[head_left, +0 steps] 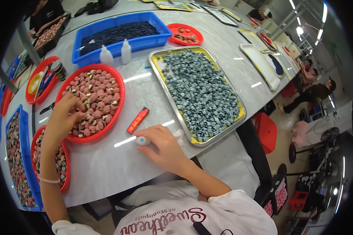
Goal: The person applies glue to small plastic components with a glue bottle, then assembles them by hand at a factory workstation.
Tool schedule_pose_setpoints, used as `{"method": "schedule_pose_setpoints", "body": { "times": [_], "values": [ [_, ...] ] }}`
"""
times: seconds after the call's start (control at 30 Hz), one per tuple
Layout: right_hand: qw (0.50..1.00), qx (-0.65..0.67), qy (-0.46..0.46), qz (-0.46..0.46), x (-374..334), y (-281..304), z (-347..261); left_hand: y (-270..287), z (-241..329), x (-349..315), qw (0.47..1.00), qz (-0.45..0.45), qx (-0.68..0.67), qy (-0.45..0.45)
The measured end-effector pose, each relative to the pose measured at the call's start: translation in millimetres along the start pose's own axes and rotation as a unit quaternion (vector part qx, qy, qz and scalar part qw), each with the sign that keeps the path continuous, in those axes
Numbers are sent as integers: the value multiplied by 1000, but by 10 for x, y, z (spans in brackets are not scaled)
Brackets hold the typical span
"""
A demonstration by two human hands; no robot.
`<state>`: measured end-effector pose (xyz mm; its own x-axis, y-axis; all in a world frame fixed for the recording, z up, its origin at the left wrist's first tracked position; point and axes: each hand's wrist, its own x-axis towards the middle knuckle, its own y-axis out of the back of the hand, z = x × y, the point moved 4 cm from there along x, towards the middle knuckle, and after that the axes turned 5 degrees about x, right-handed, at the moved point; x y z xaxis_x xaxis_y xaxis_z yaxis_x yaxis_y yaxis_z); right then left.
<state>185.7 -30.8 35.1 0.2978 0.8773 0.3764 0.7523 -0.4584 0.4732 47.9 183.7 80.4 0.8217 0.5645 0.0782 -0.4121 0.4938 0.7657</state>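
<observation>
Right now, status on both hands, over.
Left hand fingers in the red round tray, on pink pieces. Right hand rests on a small white bottle lying on the table. Red lighter lies between.

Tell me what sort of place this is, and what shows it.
Probably a small-parts assembly workshop. A long grey worktable carries a metal tray heaped with small grey pieces and a red round tray of pink ones. The left hand picks in that tray; the right hand holds a small white bottle.
</observation>
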Motion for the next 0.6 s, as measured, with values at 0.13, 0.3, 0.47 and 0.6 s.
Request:
{"method": "schedule_pose_setpoints", "body": {
  "times": [0.13, 0.3, 0.47, 0.6],
  "values": [
    [1000, 14, -3, 3, -24, -25, -6, 36, -37, -47, 982, 45, 163, -86],
    [999, 13, -20, -28, -82, -36, -38, 65, 50, -226, 971, 101, 200, -84],
    [991, 90, -86, 40, -138, 63, -75, -116, 583, -711, 960, 107, -257, 26],
    [979, 177, -99, 27, -124, 104, -76, -648, 487, -1165, 911, 114, -395, 20]
  ]
}}
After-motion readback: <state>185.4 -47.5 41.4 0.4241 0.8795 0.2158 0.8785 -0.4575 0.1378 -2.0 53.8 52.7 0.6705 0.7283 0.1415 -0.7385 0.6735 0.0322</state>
